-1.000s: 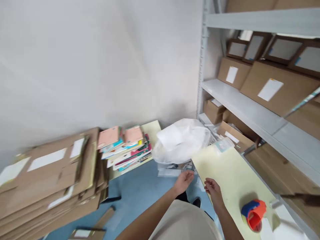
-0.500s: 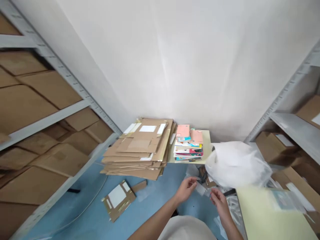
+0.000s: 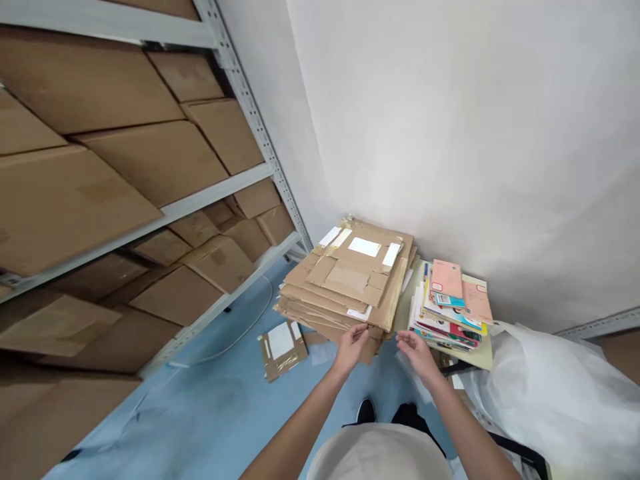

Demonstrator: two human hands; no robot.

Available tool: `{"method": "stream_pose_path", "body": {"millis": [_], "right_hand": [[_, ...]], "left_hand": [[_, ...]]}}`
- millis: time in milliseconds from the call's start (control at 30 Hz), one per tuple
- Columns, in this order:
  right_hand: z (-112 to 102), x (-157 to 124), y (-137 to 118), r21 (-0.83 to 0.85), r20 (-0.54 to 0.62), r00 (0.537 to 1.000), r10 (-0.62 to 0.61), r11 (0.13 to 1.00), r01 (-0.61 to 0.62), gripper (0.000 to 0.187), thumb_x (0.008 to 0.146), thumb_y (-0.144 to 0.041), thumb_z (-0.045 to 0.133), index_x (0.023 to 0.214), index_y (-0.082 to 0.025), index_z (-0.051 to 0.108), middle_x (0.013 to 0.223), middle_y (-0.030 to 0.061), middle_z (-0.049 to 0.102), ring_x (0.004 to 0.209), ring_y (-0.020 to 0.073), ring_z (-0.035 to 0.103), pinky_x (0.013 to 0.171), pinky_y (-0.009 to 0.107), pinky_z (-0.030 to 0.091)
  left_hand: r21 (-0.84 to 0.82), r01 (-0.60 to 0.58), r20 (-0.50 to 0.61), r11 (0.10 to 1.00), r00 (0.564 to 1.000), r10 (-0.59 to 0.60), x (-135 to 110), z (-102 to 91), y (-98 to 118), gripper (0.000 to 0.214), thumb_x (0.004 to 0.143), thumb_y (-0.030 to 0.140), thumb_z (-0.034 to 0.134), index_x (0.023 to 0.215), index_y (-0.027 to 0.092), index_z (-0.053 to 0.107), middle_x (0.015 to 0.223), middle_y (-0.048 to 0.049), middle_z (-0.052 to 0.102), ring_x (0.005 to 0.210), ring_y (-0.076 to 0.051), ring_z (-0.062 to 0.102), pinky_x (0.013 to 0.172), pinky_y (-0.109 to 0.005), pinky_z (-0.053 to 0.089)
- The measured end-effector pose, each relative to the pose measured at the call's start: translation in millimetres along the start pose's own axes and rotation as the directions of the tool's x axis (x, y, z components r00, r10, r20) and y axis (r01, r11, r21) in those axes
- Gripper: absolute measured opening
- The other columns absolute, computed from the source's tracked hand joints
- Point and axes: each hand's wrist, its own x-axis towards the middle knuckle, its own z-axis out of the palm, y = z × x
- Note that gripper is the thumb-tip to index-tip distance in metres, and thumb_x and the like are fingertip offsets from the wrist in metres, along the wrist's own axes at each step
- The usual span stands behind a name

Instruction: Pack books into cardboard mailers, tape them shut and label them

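My left hand [image 3: 351, 348] is at the front edge of a tall stack of flattened cardboard boxes [image 3: 345, 273], its fingers loosely curved and apart. I see nothing held in it; whether the fingertips touch the cardboard is unclear. Just right of the stack's front corner, my right hand [image 3: 416, 350] hovers with fingers apart and nothing visible in them. Beside that hand lies a pile of books and booklets [image 3: 445, 327], topped by pink booklets [image 3: 447, 277], on a pale yellow tabletop [image 3: 483, 359]. White labels and tape mark the top cardboard.
A metal shelving rack [image 3: 225, 190] full of cardboard boxes [image 3: 150, 157] rises on the left. One flattened box [image 3: 283, 348] lies on the blue floor [image 3: 210, 400], near a cable [image 3: 255, 325]. A large white plastic bag [image 3: 545, 387] bulges at the right. A white wall [image 3: 450, 133] stands behind.
My view has swung left, bringing the cardboard stack to the middle. Both hands have moved from beside the white bag to the stack's front edge.
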Motion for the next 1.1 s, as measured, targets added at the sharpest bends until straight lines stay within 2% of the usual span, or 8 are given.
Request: {"method": "stream_pose_path", "body": {"millis": [167,367,467,567,700,767,967,1100], "right_hand": [[30,59,0,0.006,0.019,1.0,-0.005,1.0,0.004,0.047,0.054,-0.048,0.081,0.092,-0.022,0.07,0.103,0.01,0.074,0.1,0.0278,0.067,0.094,0.045,0.049],[61,119,6,0.069,0.006,1.0,0.02,0.997,-0.021,0.062,0.055,-0.039,0.077,0.113,-0.023,0.063,0.132,0.0121,0.062,0.129,0.0286,0.052,0.107,0.045,0.042],[70,141,9,0.114,0.051,0.996,0.067,0.991,-0.072,0.072,0.057,-0.035,0.073,0.125,-0.023,0.054,0.132,0.0121,0.061,0.122,0.0263,0.058,0.103,0.043,0.045],[72,158,13,0.11,0.054,0.993,0.108,0.988,-0.113,0.073,0.059,-0.034,0.071,0.127,-0.022,0.05,0.121,0.012,0.066,0.104,0.0237,0.065,0.092,0.038,0.052],[69,174,17,0.105,-0.008,0.989,0.147,0.984,-0.145,0.061,0.058,-0.036,0.074,0.114,-0.02,0.054,0.094,0.0059,0.07,0.084,0.0202,0.067,0.077,0.033,0.055],[70,178,17,0.122,0.012,0.986,0.165,0.979,-0.166,0.051,0.059,-0.038,0.075,0.103,-0.02,0.056,0.087,0.0037,0.07,0.08,0.0196,0.068,0.073,0.032,0.056],[80,175,6,0.147,0.075,0.969,0.237,0.958,-0.246,0.043,0.06,-0.039,0.077,0.092,-0.025,0.051,0.089,0.0027,0.072,0.075,0.0206,0.07,0.056,0.029,0.055],[80,165,-3,0.121,0.055,0.982,0.181,0.975,-0.186,0.041,0.061,-0.038,0.076,0.092,-0.025,0.052,0.086,0.0,0.07,0.074,0.0186,0.069,0.053,0.027,0.054]], "left_hand": [[-0.095,0.082,-0.079,0.992,0.993,-0.09,28,-5.8,6,0.045,0.067,0.047,0.079,0.101,0.019,0.07,0.114,-0.0107,0.072,0.114,-0.029,0.064,0.102,-0.042,0.047],[-0.225,0.213,-0.204,0.951,0.944,-0.26,67,2.6,23,0.049,0.082,0.044,0.069,0.125,0.025,0.057,0.149,-0.0108,0.047,0.139,-0.027,0.042,0.109,-0.041,0.042],[-0.298,0.25,-0.213,0.921,0.923,-0.319,79,5.5,28,0.049,0.086,0.042,0.064,0.131,0.027,0.051,0.148,-0.0092,0.048,0.139,-0.025,0.042,0.111,-0.041,0.039],[-0.396,0.262,-0.239,0.88,0.896,-0.374,83,5.7,31,0.048,0.088,0.04,0.063,0.132,0.026,0.05,0.145,-0.0093,0.052,0.137,-0.024,0.046,0.114,-0.041,0.037],[-0.532,0.283,-0.273,0.798,0.835,-0.478,82,4.6,38,0.045,0.086,0.034,0.066,0.128,0.024,0.052,0.143,-0.0107,0.054,0.135,-0.024,0.048,0.115,-0.038,0.034],[-0.565,0.29,-0.275,0.772,0.816,-0.508,80,4.2,42,0.039,0.087,0.032,0.064,0.124,0.024,0.055,0.142,-0.0097,0.055,0.135,-0.023,0.047,0.115,-0.038,0.033],[-0.525,0.361,-0.212,0.771,0.822,-0.529,81,-4.6,49,0.025,0.089,0.036,0.059,0.111,0.025,0.063,0.139,-0.0077,0.058,0.136,-0.024,0.046,0.116,-0.042,0.028],[-0.49,0.399,-0.172,0.775,0.827,-0.535,85,-21.2,50,0.022,0.088,0.04,0.059,0.097,0.022,0.068,0.119,-0.0088,0.068,0.116,-0.022,0.061,0.095,-0.034,0.044]]}}
